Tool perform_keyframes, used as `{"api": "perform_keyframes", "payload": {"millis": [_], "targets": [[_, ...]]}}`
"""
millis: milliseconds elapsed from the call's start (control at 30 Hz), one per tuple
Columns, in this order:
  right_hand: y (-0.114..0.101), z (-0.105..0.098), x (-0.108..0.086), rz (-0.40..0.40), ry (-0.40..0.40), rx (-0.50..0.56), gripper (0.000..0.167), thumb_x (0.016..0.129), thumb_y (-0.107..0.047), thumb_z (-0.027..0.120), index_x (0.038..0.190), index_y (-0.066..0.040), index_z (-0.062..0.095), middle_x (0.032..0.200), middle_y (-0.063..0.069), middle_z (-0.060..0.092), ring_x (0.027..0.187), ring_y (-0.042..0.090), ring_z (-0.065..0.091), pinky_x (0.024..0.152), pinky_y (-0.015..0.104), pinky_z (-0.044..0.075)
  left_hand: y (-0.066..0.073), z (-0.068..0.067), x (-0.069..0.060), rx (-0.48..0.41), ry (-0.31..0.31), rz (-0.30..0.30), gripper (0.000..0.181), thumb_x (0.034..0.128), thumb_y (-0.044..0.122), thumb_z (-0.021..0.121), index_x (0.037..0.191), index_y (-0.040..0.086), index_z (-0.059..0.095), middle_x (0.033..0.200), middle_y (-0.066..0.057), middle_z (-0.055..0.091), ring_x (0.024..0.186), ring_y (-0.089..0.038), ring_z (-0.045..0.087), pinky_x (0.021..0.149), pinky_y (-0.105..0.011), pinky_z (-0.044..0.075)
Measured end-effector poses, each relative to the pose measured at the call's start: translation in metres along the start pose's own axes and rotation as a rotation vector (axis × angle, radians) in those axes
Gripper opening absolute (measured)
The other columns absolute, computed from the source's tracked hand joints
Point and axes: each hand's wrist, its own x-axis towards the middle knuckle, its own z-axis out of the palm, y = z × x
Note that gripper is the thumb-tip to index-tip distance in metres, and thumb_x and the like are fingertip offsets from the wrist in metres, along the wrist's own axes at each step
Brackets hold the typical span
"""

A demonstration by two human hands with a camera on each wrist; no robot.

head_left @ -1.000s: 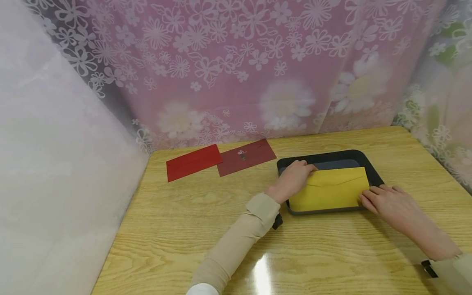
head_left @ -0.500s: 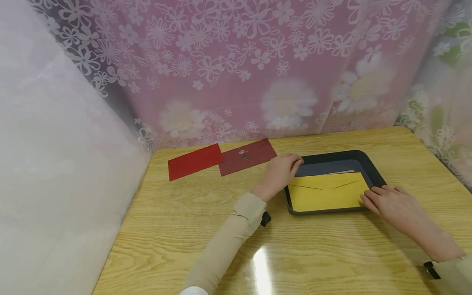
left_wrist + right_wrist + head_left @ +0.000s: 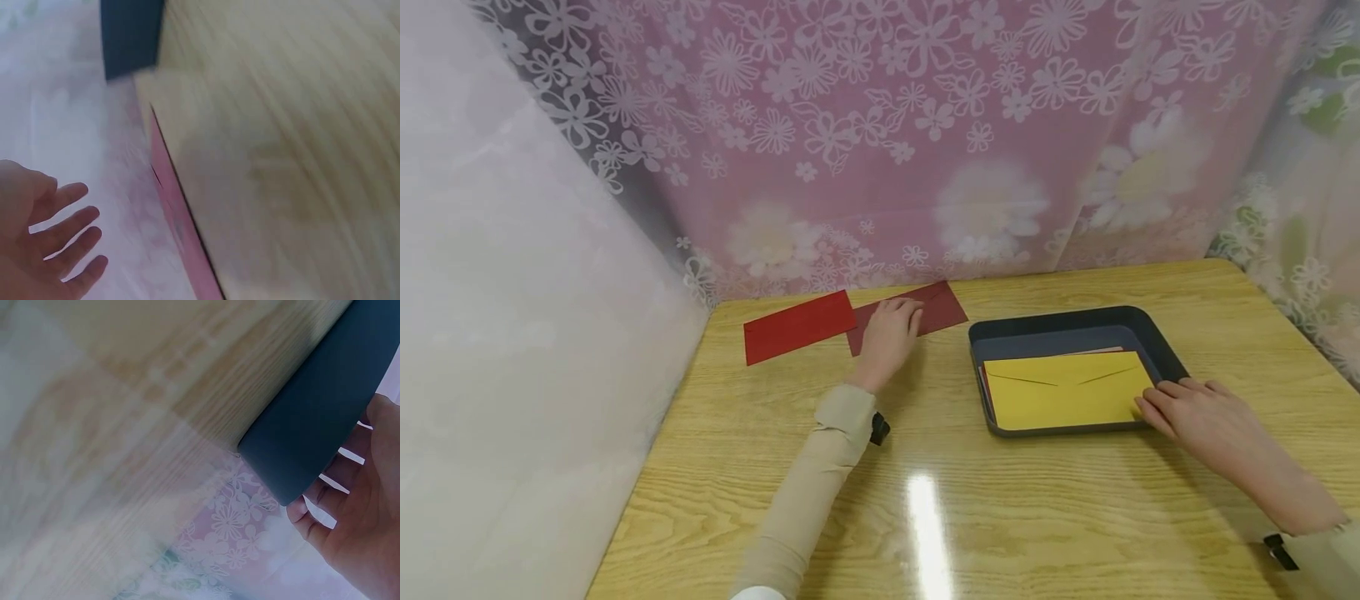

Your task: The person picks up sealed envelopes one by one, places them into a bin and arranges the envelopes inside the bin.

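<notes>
My left hand [image 3: 887, 337] hovers over or just touches a dark red envelope [image 3: 945, 312] at the back of the table. In the left wrist view its fingers are spread with nothing between them, beside the envelope [image 3: 178, 215]. A brighter red envelope [image 3: 800, 327] overlaps the dark one on its left. A yellow envelope [image 3: 1067, 392] lies flat in a dark grey tray [image 3: 1159, 346], on top of others whose edges peek out. My right hand [image 3: 1213, 423] grips the tray's right rim, its fingers over the tray wall [image 3: 312, 419] in the right wrist view.
The wood-grain table [image 3: 760, 442] runs up to a pink floral curtain [image 3: 865, 150] at the back. A white sheet [image 3: 535, 333] hangs along the left side, and another floral sheet [image 3: 1307, 250] stands at the right.
My left hand has let go of the yellow envelope, which now lies flat in the tray, and has moved left to the dark red envelope. The right hand stays at the tray's rim.
</notes>
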Motion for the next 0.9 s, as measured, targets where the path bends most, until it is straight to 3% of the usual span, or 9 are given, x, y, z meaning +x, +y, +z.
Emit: {"api": "perform_keyframes", "payload": {"millis": [233, 367, 600, 900], "targets": [[0.001, 0.000, -0.001, -0.001, -0.005, 0.006, 0.070, 0.109, -0.053, 0.007, 0.071, -0.015, 0.053, 0.067, -0.004, 0.045, 0.057, 0.022, 0.045, 0.048, 0.035, 0.033, -0.048, -0.004, -0.010, 0.068, -0.183, -0.135, 0.042, 0.1093, 0.026, 0.048, 0.148, 0.009, 0.053, 0.156, -0.013, 0.045, 0.142, -0.036, 0.042, 0.111, -0.056, 0.039], [0.000, 0.000, 0.000, -0.003, 0.003, 0.014, 0.068, 0.109, -0.054, 0.009, 0.070, -0.017, 0.051, 0.066, -0.005, 0.044, 0.056, 0.021, 0.044, 0.048, 0.032, 0.030, -0.064, -0.008, -0.017, 0.087, -0.318, -0.173, 0.051, 0.1096, 0.031, 0.046, 0.156, 0.011, 0.041, 0.164, -0.014, 0.030, 0.150, -0.037, 0.029, 0.117, -0.058, 0.028], [-0.001, -0.003, 0.000, 0.002, -0.030, 0.015, 0.067, 0.108, -0.056, 0.010, 0.070, -0.017, 0.050, 0.066, -0.005, 0.044, 0.057, 0.021, 0.044, 0.048, 0.031, 0.026, -0.074, -0.010, -0.023, 0.097, -0.438, -0.213, 0.051, 0.1093, 0.032, 0.047, 0.157, 0.014, 0.040, 0.164, -0.014, 0.029, 0.150, -0.036, 0.029, 0.119, -0.059, 0.025], [-0.002, -0.003, -0.001, -0.006, -0.028, -0.005, 0.069, 0.108, -0.054, 0.006, 0.071, -0.016, 0.051, 0.068, -0.005, 0.045, 0.058, 0.021, 0.044, 0.048, 0.031, 0.027, -0.073, -0.017, -0.033, 0.112, -0.471, -0.204, 0.052, 0.1094, 0.032, 0.046, 0.159, 0.017, 0.036, 0.166, -0.012, 0.027, 0.150, -0.034, 0.029, 0.118, -0.059, 0.026]]}}
